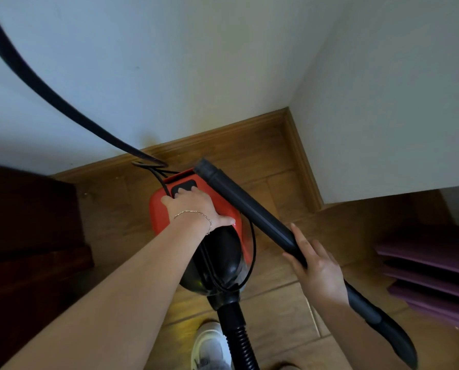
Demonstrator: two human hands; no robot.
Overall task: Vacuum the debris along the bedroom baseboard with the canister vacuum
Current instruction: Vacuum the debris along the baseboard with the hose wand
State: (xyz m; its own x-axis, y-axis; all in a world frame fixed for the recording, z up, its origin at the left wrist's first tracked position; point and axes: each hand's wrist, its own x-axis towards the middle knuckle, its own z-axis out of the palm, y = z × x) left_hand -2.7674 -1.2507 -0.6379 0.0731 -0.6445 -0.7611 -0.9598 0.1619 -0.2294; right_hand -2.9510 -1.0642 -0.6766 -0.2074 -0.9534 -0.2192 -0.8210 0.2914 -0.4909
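Set-up step, frame centre: left hand (196, 209) pressed flat on red canister vacuum (196, 225), fingertips on its black button (184, 188); right hand (318, 265) wrapped around wand (252, 209). Next, presumably: aiming nozzle toward baseboard (223, 134).

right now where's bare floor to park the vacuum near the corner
Bare floor lies between the red canister vacuum and the corner baseboard. Another free strip runs between the canister and the dark cabinet. Crowded: around the canister, where cord, wand and both hands cross.

Left hand (196, 208) pressing down, right hand (318, 268) seemingly gripping.
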